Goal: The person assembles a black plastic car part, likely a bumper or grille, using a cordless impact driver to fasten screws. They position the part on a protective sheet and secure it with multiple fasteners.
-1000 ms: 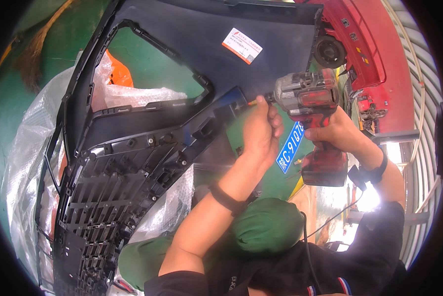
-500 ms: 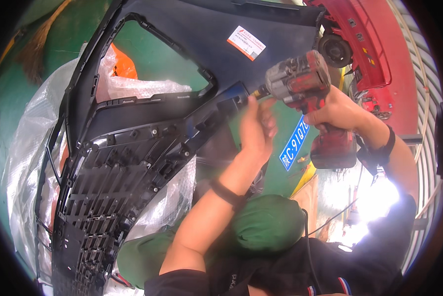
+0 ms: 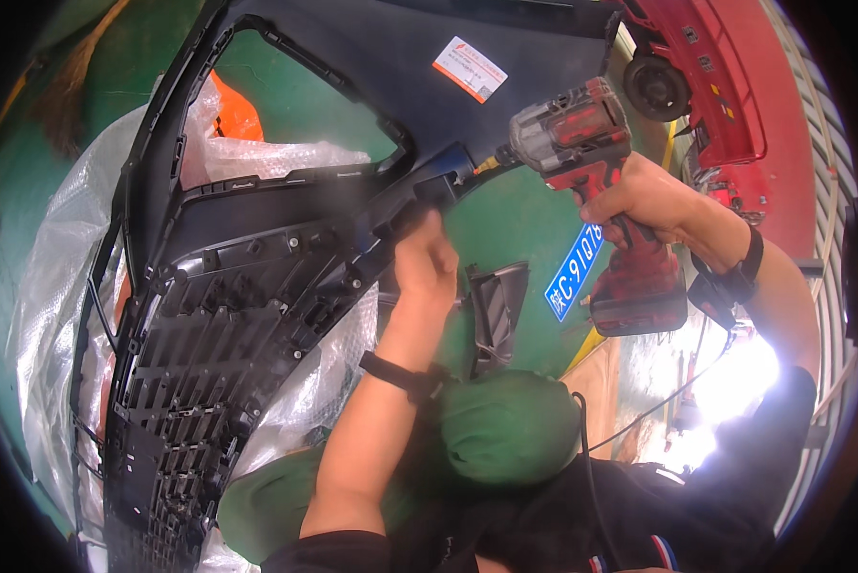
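Head view: driving a fastener at the bumper bracket

Head view shows my right hand [image 3: 650, 196] wrapped around the grip of the red cordless driver [image 3: 596, 181], fingers closed on the handle. The bit end meets the blue bracket [image 3: 445, 170] at the inner edge of the dark bumper cover [image 3: 286, 143]. My left hand [image 3: 427, 258] presses the bumper just below that bracket, fingers curled against the plastic; I cannot tell whether they pinch anything. The bumper stands tilted before me, its grille section [image 3: 195, 372] low on my left, with clear plastic wrap [image 3: 52, 286] behind it.

Procedure, as I judge it:
1. Keep the bit in line with the fastener axis; a tilted tool may slip and score the cover.
2. Hold the left fingers clear of the bit while bracing the panel.
3. Feed the trigger gently; plastic seats strip under excess torque.
4. Stop once the bracket sits flush.
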### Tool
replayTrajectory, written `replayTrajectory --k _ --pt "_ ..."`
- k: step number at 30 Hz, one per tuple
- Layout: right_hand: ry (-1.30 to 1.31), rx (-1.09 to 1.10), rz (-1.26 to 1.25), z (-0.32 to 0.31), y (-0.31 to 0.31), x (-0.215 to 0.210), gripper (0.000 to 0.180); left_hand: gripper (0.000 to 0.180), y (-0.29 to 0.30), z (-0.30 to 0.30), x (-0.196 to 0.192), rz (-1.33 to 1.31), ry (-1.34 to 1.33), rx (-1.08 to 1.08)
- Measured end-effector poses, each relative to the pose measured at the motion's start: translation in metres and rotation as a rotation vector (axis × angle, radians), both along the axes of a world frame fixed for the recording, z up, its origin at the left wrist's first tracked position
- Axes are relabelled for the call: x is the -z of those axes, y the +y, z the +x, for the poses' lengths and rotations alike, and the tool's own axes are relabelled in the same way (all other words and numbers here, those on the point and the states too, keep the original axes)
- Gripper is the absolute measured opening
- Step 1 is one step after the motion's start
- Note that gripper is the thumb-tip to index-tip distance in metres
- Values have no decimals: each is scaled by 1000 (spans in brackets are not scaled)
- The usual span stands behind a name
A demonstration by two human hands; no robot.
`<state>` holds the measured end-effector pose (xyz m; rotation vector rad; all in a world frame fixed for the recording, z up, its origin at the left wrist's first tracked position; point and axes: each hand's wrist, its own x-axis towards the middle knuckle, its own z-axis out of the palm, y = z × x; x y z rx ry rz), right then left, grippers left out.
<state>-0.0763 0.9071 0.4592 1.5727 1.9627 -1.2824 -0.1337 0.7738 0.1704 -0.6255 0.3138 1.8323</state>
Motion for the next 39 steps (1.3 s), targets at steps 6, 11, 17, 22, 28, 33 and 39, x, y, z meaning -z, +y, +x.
replayTrajectory --k 6,11,17,22,28,33,39 --pt "-10 -143 61 4 6 8 14 18 0 0 0 14 -21 17" --pt "-67 -182 74 -3 5 9 17 13 2 1 2 -9 -18 30" --pt "-6 -54 -16 7 14 18 26 20 0 2 5 -58 85 105" --pt "95 -23 -1 11 2 20 31 40 -1 7 -51 -66 264 300" --pt "125 -150 41 24 -6 14 43 44 25 -13 -87 45 162 264" --pt "69 -298 274 45 -16 19 45 33 28 -13 -95 126 46 218" --pt "102 -265 363 58 -38 24 44 32 -1 -26 -114 99 134 63"
